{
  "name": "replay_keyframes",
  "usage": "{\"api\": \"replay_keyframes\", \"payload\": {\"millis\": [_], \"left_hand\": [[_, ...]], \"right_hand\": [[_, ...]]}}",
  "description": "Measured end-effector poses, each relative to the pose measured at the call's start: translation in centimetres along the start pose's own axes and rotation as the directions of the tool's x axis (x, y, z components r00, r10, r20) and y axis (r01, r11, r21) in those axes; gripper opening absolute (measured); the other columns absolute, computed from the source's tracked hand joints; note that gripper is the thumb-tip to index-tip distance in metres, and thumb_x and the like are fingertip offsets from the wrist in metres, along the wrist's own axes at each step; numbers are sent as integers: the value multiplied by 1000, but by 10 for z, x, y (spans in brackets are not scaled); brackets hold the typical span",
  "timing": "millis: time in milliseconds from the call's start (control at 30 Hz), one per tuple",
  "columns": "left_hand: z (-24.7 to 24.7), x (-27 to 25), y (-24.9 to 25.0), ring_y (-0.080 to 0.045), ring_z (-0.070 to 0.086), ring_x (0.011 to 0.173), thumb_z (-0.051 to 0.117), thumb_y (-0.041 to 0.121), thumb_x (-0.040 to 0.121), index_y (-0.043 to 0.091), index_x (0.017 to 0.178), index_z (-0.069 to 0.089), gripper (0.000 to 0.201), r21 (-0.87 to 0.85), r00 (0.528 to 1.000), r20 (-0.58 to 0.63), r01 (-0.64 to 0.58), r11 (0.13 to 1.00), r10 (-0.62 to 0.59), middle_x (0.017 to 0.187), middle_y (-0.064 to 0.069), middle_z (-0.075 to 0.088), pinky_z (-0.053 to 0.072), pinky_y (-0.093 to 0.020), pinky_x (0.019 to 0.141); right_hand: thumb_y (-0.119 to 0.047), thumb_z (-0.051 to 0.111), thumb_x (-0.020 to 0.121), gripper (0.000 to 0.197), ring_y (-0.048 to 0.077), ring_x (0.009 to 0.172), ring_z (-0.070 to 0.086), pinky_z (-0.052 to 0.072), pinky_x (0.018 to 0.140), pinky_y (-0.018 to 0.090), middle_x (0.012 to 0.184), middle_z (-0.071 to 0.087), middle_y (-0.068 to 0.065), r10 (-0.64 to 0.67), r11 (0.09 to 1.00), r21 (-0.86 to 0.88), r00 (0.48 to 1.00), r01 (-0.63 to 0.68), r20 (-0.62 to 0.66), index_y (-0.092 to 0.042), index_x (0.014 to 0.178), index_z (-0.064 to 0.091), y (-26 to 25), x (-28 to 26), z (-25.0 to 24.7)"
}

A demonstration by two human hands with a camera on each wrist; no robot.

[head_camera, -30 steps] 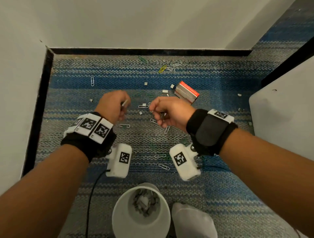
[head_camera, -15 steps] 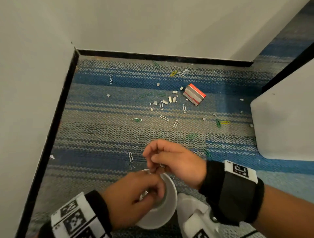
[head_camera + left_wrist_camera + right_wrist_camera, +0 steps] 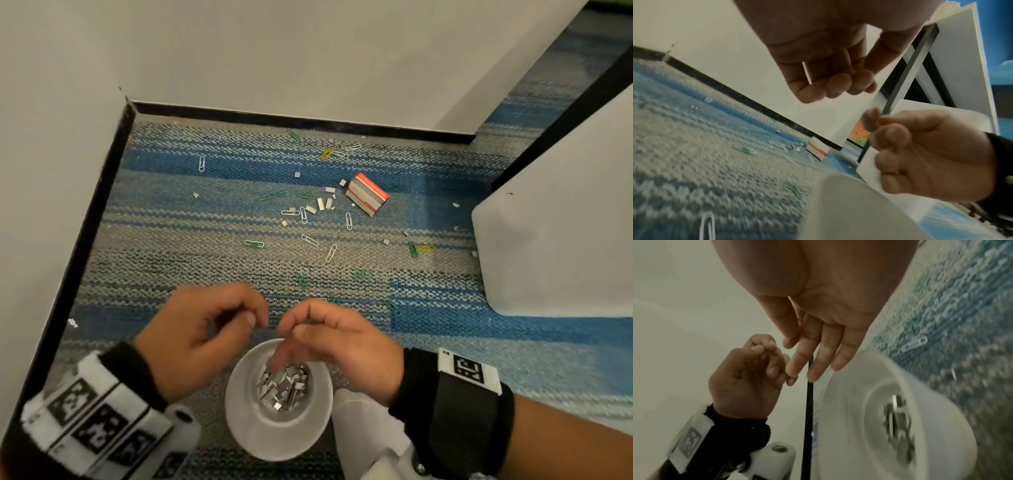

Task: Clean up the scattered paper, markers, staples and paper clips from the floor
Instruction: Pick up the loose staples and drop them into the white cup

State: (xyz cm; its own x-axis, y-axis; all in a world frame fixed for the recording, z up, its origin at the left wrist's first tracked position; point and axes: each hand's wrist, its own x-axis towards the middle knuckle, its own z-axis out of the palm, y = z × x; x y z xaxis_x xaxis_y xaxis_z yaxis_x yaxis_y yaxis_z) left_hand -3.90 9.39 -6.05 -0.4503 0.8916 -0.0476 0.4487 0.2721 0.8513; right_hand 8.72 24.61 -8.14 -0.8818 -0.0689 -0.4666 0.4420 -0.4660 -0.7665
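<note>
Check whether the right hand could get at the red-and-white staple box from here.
Probably yes: the right hand hovers empty over the cup, and only open carpet with clips lies between it and the staple box.

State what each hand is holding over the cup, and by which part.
Right hand: nothing, fingers relaxed above the cup. Left hand: a thin pale sliver lies against its curled fingers; whether gripped or dropping cannot be told.

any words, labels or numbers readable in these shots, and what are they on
No words or numbers can be read.
Staple box: red and white printed faces, print too small and blurred to read.
Right wristband: a black-and-white square marker pattern, no text.
Left wristband: several such marker patterns, blurred, no text.
Cup: plain white, no label shows.
</note>
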Motion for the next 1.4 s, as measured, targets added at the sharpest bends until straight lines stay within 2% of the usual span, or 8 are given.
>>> {"api": "replay_keyframes", "payload": {"millis": [133, 233, 367, 567, 733, 933, 1067, 1400], "left_hand": [[-9, 51, -32, -10, 52, 52, 46, 46, 73, 34, 80, 57, 18, 149, 988, -104, 127, 981, -112, 59, -2, 60, 39, -21, 52], [-11, 90, -62, -5, 52, 56, 60, 28, 79, 33, 76, 56, 7, 311, 965, -158, 251, 917, -211, 61, 5, 58, 41, -24, 61], [-1, 124, -93, -21, 55, 68, 64, 13, 81, 18, 86, 64, 6, 426, 927, -196, 374, 824, -320, 67, 3, 58, 45, -30, 74], [20, 147, -117, -31, 63, 91, 67, 27, 81, 18, 110, 62, 31, 502, 934, -130, 350, 791, -332, 93, -9, 68, 51, -42, 86], [28, 154, -119, -34, 62, 86, 67, 14, 80, 12, 92, 68, 12, 555, 956, -71, 274, 785, -283, 94, -15, 63, 50, -38, 82], [31, 158, -112, -30, 59, 90, 65, 22, 81, 16, 109, 60, 29, 587, 944, -40, 287, 757, -327, 96, -10, 62, 48, -37, 80], [34, 160, -109, -31, 60, 84, 67, 20, 80, 14, 94, 64, 16, 600, 956, 13, 227, 767, -293, 82, -2, 52, 49, -37, 78], [40, 155, -89, -19, 40, 54, 65, 14, 71, 14, 58, 38, 30, 461, 948, -106, 313, 830, -299, 56, 1, 44, 31, -29, 59]], "right_hand": [[-4, 50, 91, 22, 15, 65, 58, 49, 62, 26, 78, 67, 2, -138, 866, -493, 910, -81, -391, -19, 84, 64, -14, 25, -62], [-9, 53, 87, 18, 25, 91, 62, 48, 84, 32, 99, 66, 8, -376, 493, -803, 750, -335, -544, -18, 94, 67, -17, 50, -123], [-11, 54, 89, 25, 32, 106, 56, 44, 91, 33, 115, 58, 11, -323, 114, -916, 857, -385, -400, -16, 110, 66, -16, 65, -166], [-1, 52, 83, 28, 34, 93, 59, 48, 84, 33, 101, 61, 14, -444, 277, -897, 783, -343, -437, -17, 97, 70, -9, 60, -170], [8, 43, 80, 33, 33, 96, 50, 41, 87, 33, 113, 43, 16, -442, 492, -782, 664, -383, -603, -9, 104, 57, -8, 51, -174], [-23, 49, 93, 25, 33, 110, 45, 38, 93, 37, 118, 51, 13, -378, 247, -815, 722, -524, -579, -9, 112, 56, -14, 57, -187], [-17, 52, 92, 18, 34, 106, 51, 42, 88, 36, 110, 56, 14, -370, 284, -830, 744, -480, -556, -7, 102, 62, -20, 57, -193], [-5, 48, 86, 49, 37, 112, 54, 46, 88, 39, 124, 51, 22, -195, 175, -550, 519, -817, -832, 2, 131, 31, -35, 23, -205]]}}
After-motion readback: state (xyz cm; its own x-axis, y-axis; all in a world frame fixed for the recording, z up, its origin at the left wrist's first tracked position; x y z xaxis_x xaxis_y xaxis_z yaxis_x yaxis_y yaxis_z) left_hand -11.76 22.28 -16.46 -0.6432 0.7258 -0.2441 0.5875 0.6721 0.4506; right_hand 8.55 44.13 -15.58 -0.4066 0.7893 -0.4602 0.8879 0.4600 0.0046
